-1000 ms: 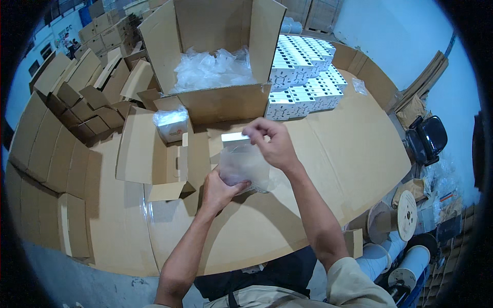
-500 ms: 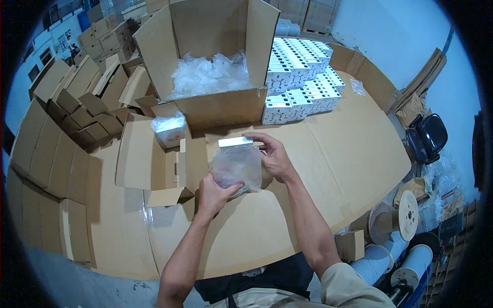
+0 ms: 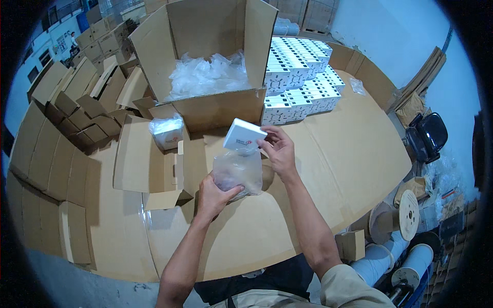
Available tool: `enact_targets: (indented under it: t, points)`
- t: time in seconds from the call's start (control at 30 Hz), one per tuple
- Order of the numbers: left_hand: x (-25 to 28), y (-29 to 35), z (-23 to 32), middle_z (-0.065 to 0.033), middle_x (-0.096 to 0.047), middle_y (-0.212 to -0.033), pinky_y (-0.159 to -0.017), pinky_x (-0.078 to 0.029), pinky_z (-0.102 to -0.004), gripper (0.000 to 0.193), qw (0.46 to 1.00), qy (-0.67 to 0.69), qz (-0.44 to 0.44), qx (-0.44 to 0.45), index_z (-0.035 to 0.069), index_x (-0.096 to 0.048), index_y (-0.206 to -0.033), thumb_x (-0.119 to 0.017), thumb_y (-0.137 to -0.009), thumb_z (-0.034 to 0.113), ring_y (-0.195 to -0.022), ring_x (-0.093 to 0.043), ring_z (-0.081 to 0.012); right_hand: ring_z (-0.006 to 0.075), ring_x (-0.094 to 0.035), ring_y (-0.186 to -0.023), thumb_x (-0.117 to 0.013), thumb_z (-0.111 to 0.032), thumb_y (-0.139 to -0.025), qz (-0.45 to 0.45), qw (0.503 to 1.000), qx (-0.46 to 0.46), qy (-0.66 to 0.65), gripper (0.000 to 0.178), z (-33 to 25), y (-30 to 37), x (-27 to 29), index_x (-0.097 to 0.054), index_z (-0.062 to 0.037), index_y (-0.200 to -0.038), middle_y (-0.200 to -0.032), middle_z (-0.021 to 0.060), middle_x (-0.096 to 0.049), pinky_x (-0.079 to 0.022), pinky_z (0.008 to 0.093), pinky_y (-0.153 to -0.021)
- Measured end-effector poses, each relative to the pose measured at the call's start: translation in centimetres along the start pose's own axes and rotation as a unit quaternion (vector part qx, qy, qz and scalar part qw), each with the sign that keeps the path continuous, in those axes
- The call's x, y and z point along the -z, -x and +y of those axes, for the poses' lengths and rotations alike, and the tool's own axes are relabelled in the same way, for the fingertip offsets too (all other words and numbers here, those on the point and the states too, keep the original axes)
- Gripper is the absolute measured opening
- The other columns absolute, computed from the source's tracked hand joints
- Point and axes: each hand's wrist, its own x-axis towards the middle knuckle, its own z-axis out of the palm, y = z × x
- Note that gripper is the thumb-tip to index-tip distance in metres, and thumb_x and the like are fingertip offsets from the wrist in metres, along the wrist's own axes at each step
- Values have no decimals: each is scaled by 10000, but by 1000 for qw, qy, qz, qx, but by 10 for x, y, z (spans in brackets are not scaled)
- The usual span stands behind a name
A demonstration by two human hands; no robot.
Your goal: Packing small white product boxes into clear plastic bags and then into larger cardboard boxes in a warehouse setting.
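Observation:
My left hand grips a clear plastic bag over the cardboard-covered table, its thumb pressed on the bag's lower part. At the bag's upper edge is a small flat white box, tilted, with its printed face showing. My right hand pinches that box by its right end. Whether the box's lower edge is inside the bag's mouth, I cannot tell. Left of the bag stands an open small carton, in which bagged white boxes lie at the far end.
Behind the small carton, a large open carton holds a heap of clear bags. White boxes are stacked to its right. Several brown cartons line the left side. Cable spools and a black chair stand off the right edge.
My right hand has moved slightly right and tilted the white box, so its printed face now shows. The bag and my left hand stay almost in place.

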Motion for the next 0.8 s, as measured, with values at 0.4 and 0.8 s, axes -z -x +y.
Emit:
enact_targets:
  t: [0.4, 0.8]
  points:
    - [1, -1, -9, -182, -734, -1117, -935, -548, -387, 647, 1000, -12, -21, 13, -21, -659, -1209, -917, -689, 266, -1026, -715, -264, 253, -693, -992, -661, 39, -936, 64, 976, -3, -208, 285, -24, 6, -9, -491, -21, -1157, -1100, 149, -616, -657, 459, -828]
    - [3, -2, -5, -175, -737, -1098, -929, -550, -397, 634, 999, -20, -27, 15, -24, -662, -1199, -920, -686, 244, -1018, -717, -271, 126, -641, -918, -696, -17, -940, -7, 997, 27, -77, 195, -24, 8, 2, -564, -22, -1083, -982, 57, -652, -538, 266, -826]
